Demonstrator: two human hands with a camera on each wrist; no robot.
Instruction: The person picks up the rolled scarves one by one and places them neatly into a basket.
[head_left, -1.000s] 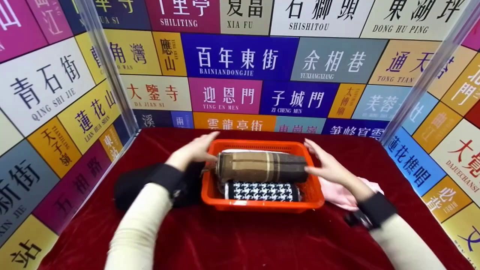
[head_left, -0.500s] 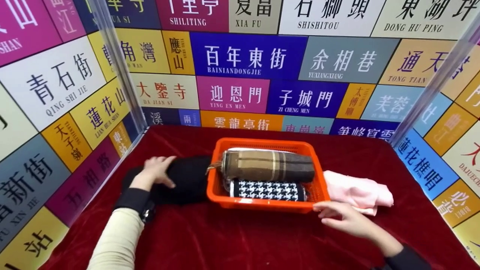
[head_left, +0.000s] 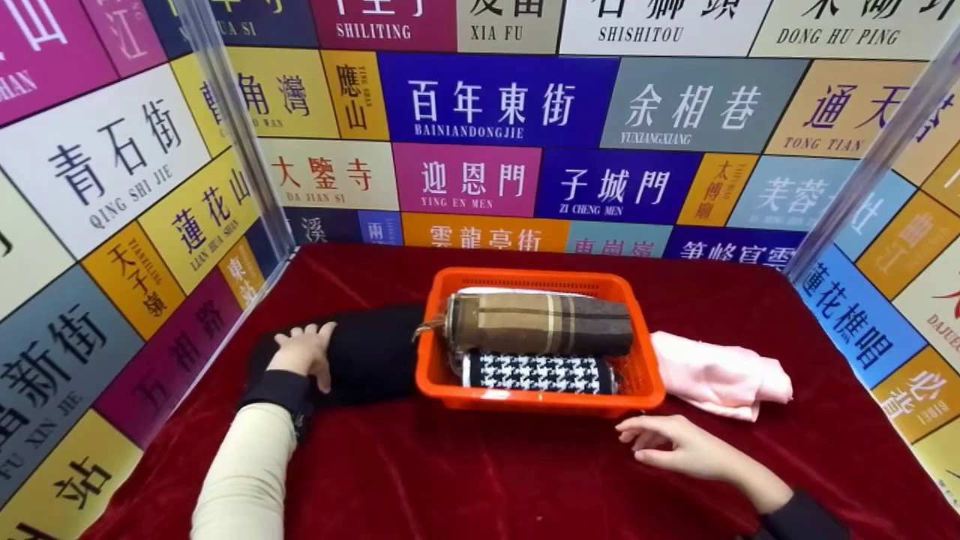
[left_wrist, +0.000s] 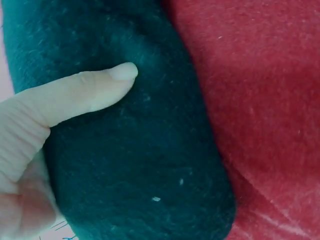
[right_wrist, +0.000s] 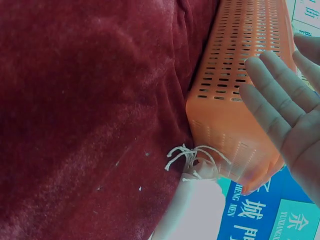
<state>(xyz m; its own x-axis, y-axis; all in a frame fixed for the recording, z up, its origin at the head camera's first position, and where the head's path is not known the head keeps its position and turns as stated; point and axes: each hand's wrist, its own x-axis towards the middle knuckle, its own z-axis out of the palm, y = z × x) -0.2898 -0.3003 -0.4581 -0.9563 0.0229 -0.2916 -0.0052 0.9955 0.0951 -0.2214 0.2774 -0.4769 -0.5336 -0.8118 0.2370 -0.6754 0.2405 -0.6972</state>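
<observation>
The scene is enclosed by walls (head_left: 495, 97) covered in printed names, among which BAINIANDONGJIE, SHISHITOU, YUXIANGXIANG, YING EN MEN, ZI CHENG MEN and QING SHI JIE can be read under larger Chinese characters. The surface below is covered by a dark red cloth (head_left: 487, 465). On it, near the middle, an orange basket (head_left: 540, 400) with slotted sides is set. The space at the basket's left is taken up by a black cloth (head_left: 371, 352); whether the two are touching cannot be told. In the basket, a plaid roll (head_left: 540, 322) is laid along the far side and a houndstooth roll (head_left: 536, 373) along the near side. Just beside the basket's right end, a pink cloth (head_left: 720, 375) is seen, loosely folded. The left hand (head_left: 304, 351) is rested on the black cloth, its thumb stretched across the fabric; whether the cloth is gripped cannot be told. The right hand (head_left: 679, 446) is held near the basket's near right corner, fingers relaxed and slightly parted, with nothing grasped. Pale tassels (right_wrist: 192, 162) are shown by the basket in the right wrist view
</observation>
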